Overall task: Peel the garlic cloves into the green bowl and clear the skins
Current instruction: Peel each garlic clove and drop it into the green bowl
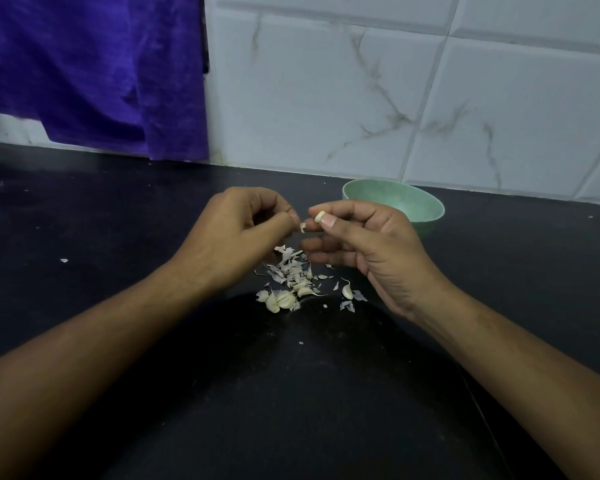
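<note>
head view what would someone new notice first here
The hands meeting at centre: the right hand pinches a garlic clove while the left hand pinches a scrap of skin. Below them a litter of skins and cloves lies on the black counter, the green bowl behind the right hand.

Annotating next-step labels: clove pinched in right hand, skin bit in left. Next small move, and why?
Probably: the left hand drops its skin scrap onto the skin pile. The scrap looks detached from the clove pinched by the right hand, which seems bare and ready for the green bowl behind.
</note>
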{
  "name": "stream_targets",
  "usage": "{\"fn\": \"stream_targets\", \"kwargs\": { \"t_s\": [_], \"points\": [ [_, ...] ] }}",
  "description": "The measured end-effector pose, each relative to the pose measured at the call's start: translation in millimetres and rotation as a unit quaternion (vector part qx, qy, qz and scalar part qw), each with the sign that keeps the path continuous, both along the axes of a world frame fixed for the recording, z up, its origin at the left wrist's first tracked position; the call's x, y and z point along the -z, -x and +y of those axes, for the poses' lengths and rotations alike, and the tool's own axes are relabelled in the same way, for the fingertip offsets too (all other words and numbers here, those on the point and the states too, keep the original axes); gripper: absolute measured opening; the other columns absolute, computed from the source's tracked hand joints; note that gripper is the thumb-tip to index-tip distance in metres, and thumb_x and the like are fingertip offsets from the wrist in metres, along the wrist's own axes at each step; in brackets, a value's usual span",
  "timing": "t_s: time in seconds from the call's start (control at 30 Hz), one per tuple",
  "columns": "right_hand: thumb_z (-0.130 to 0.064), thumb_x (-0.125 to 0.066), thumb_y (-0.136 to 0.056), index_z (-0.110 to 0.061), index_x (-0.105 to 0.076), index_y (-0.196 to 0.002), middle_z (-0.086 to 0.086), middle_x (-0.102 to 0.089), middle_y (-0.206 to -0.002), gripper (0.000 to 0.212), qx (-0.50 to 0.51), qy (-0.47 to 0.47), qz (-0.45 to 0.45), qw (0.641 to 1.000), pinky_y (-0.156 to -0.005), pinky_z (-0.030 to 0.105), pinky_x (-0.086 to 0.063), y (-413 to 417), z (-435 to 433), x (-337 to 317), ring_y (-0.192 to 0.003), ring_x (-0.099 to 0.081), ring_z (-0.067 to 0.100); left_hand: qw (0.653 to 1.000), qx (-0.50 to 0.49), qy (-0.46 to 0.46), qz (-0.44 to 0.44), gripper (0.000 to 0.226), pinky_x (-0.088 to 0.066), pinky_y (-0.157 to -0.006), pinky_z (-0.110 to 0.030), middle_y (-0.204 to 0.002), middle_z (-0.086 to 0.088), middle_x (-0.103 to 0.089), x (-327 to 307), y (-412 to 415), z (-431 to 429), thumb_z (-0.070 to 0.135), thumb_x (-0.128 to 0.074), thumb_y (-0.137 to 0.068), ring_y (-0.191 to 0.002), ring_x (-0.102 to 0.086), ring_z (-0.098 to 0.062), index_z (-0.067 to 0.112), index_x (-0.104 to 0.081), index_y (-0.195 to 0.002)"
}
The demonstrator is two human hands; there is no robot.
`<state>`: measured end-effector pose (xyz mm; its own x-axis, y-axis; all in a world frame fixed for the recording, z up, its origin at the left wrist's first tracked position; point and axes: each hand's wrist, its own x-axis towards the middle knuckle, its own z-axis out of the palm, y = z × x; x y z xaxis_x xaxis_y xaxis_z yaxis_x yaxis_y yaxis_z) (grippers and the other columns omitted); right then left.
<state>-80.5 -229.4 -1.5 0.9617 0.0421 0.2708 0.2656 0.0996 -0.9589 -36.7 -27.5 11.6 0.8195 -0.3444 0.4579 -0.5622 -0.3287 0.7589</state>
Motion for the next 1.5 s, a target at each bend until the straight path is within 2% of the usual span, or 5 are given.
{"fn": "stream_targets", "kwargs": {
  "t_s": [0.53,0.7,1.0,1.3,1.5],
  "points": [
    [-0.001,-0.064,-0.098,-0.001,-0.073,-0.117,0.019,-0.077,-0.101,0.021,0.015,0.037,-0.029,0.999,-0.078,0.036,-0.065,-3,0,5,-0.080,-0.075,0.024,1.000,0.017,-0.007,0.021,0.012,-0.062,-0.074,-0.054,-0.075,-0.003,-0.073,0,-2,3,0.018,-0.086,-0.084,-0.067,-0.070,-0.023,0.018,-0.073,-0.084],
    [0.003,-0.063,-0.098,-0.002,-0.075,-0.115,0.014,-0.078,-0.105,0.021,0.010,0.084,-0.077,0.993,-0.083,0.040,-0.064,-3,1,7,-0.086,-0.076,0.027,0.993,0.057,0.046,0.097,0.033,-0.065,-0.077,-0.050,-0.087,-0.014,-0.077,3,-3,2,0.048,-0.080,-0.080,-0.083,-0.076,-0.033,0.016,-0.079,-0.088],
    [0.002,-0.066,-0.097,0.001,-0.074,-0.114,0.014,-0.079,-0.094,0.019,0.036,0.115,-0.104,0.987,-0.082,0.037,-0.064,-4,0,6,-0.086,-0.078,0.024,0.984,0.071,0.070,0.145,0.011,-0.061,-0.064,-0.033,-0.090,-0.023,-0.076,4,0,-2,0.016,-0.077,-0.093,-0.073,-0.069,-0.019,0.006,-0.078,-0.090],
    [0.001,-0.067,-0.096,0.001,-0.074,-0.116,0.014,-0.080,-0.097,0.021,0.030,0.119,-0.096,0.988,-0.082,0.033,-0.062,-1,3,7,-0.092,-0.078,0.029,0.995,0.041,0.053,0.080,0.008,-0.062,-0.077,-0.062,-0.080,-0.011,-0.078,10,-3,-2,0.025,-0.078,-0.089,-0.079,-0.075,-0.041,0.021,-0.080,-0.083],
    [0.000,-0.069,-0.095,0.002,-0.074,-0.115,0.016,-0.079,-0.096,0.021,0.037,0.088,-0.079,0.992,-0.085,0.040,-0.064,0,5,4,-0.092,-0.078,0.030,0.998,0.033,0.038,0.039,0.016,-0.063,-0.075,-0.059,-0.080,-0.004,-0.078,8,-2,-3,0.036,-0.074,-0.084,-0.079,-0.075,-0.036,0.021,-0.079,-0.086]
  ]
}}
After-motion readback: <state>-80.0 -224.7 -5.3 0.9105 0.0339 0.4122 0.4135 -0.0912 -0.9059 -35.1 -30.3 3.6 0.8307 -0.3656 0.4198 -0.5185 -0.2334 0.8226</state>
